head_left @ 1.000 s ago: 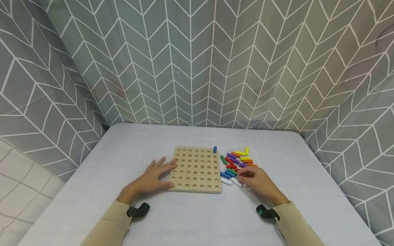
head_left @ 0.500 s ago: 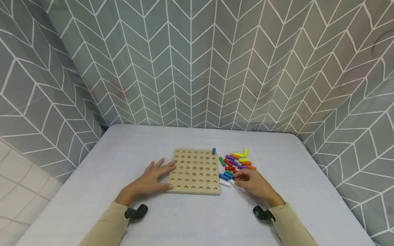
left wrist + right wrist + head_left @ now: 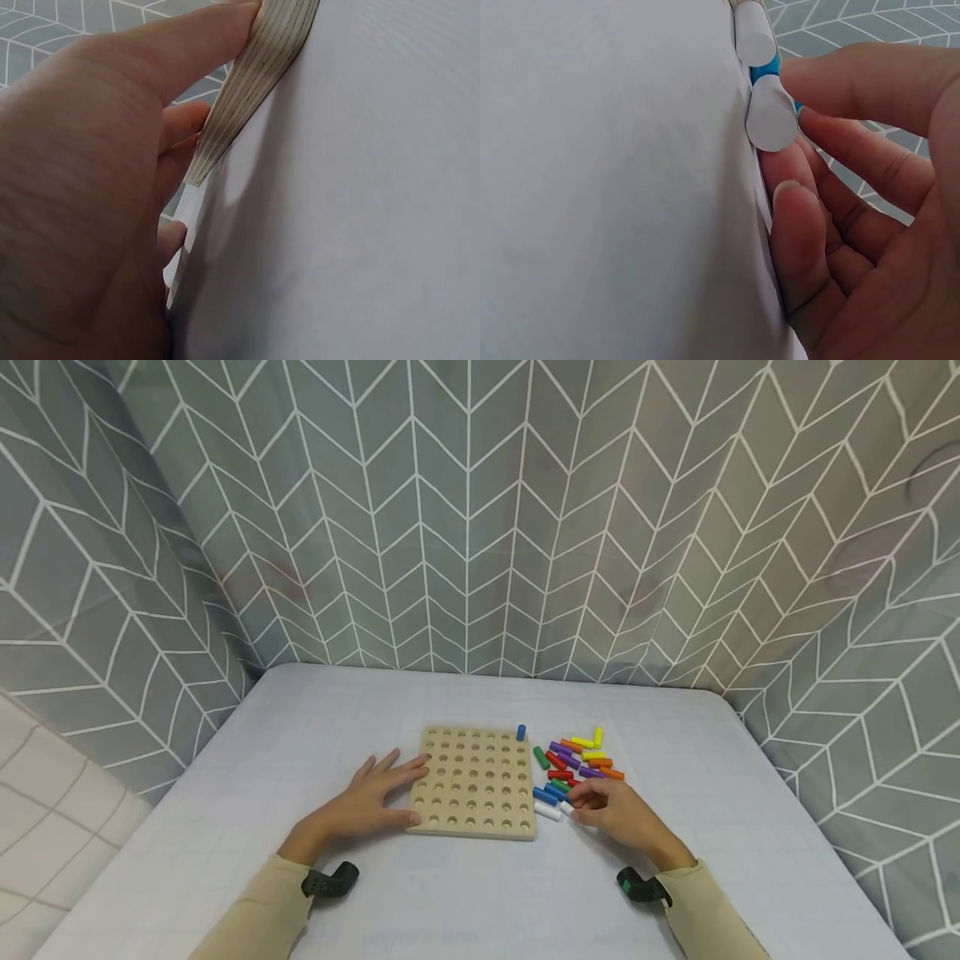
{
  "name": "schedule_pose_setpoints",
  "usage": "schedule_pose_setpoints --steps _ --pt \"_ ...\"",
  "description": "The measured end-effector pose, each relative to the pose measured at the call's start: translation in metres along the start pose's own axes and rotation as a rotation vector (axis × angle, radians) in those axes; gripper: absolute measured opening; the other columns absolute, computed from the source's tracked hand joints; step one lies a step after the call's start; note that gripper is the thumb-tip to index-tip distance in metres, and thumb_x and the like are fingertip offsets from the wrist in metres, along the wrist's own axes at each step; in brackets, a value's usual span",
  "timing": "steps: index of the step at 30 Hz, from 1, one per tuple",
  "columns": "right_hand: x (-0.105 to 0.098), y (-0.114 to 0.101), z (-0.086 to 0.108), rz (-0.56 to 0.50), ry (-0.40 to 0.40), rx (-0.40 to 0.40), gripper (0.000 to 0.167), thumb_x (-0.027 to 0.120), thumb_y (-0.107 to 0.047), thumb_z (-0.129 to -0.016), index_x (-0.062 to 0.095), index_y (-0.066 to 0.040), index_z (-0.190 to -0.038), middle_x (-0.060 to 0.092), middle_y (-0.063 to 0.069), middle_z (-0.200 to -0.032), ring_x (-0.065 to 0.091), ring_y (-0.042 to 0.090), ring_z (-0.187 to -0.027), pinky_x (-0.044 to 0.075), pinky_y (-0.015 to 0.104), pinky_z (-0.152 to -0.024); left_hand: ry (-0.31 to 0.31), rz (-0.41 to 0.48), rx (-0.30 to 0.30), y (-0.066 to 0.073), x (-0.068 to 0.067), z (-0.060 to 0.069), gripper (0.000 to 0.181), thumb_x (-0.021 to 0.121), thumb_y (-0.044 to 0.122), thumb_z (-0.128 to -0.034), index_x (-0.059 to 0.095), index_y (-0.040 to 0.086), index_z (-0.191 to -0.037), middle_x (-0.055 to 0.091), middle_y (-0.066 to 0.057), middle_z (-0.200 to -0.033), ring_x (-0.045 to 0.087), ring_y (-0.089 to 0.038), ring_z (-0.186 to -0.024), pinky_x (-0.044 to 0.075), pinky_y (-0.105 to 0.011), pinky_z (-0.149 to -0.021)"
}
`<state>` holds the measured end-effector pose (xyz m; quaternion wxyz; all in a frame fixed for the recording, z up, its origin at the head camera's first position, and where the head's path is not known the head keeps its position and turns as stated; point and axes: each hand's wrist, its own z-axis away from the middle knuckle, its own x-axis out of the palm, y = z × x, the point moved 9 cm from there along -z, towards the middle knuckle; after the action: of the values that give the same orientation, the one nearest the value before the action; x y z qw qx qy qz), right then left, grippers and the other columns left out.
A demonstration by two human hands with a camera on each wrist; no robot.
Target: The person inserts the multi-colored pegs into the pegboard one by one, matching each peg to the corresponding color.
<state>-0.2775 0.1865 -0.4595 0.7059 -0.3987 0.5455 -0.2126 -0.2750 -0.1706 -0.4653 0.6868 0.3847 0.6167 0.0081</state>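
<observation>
My left hand (image 3: 367, 802) lies spread at the left side of a square wooden peg board (image 3: 482, 782). Its thumb and fingertips touch the board's edge, seen close up as layered wood (image 3: 251, 79) in the left wrist view. One blue peg (image 3: 521, 733) stands upright in the far right corner hole. My right hand (image 3: 622, 814) is at the near end of the loose pegs, thumb and index finger pinching a blue peg (image 3: 764, 69). Most of that peg is hidden by a white peg (image 3: 772, 124) and the thumb. Another white peg (image 3: 547, 811) lies beside the board.
Right of the board lies a loose pile of pegs: green (image 3: 542, 757), red (image 3: 560, 775), purple (image 3: 568, 760), orange (image 3: 600, 763) and yellow (image 3: 597, 737). A white cloth (image 3: 450, 902) covers the table. Behind it hangs a grey patterned curtain (image 3: 480, 527).
My right hand's fingers have shifted slightly toward the board and now cover more of the nearer white peg. My left hand keeps its place on the board. The head view has shifted a little.
</observation>
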Motion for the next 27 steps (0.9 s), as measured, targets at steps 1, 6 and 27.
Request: schedule_pose_setpoints --steps 1,6,27 --pt "0.0 0.001 0.0 0.001 0.007 0.01 0.023 0.078 -0.017 -0.089 0.071 -0.009 -0.109 0.066 0.001 -0.098 0.059 0.019 -0.088 0.054 0.025 -0.075 0.003 0.001 0.003 0.001 -0.001 0.0 0.08 0.067 0.061 -0.0869 0.044 0.022 -0.153 0.026 0.009 -0.163 0.006 -0.035 -0.153 -0.005 -0.058 -0.12" --pt "0.001 0.001 0.002 0.014 0.016 0.043 0.024 0.079 -0.017 -0.087 0.072 -0.011 -0.109 0.064 0.001 -0.096 0.058 0.019 -0.087 0.054 0.027 -0.074 0.014 0.01 0.01 0.003 -0.003 0.0 0.08 0.068 0.06 -0.0865 0.045 0.021 -0.153 0.027 0.008 -0.163 0.007 -0.036 -0.152 -0.005 -0.058 -0.12" --pt "0.003 -0.009 0.006 0.104 0.037 0.007 0.015 0.079 -0.011 -0.086 0.072 -0.013 -0.099 0.061 -0.001 -0.086 0.055 0.018 -0.081 0.052 0.027 -0.07 0.03 0.021 0.007 0.005 -0.002 0.001 0.079 0.07 0.057 -0.0859 0.047 0.019 -0.152 0.03 0.006 -0.162 0.008 -0.038 -0.152 -0.006 -0.059 -0.119"
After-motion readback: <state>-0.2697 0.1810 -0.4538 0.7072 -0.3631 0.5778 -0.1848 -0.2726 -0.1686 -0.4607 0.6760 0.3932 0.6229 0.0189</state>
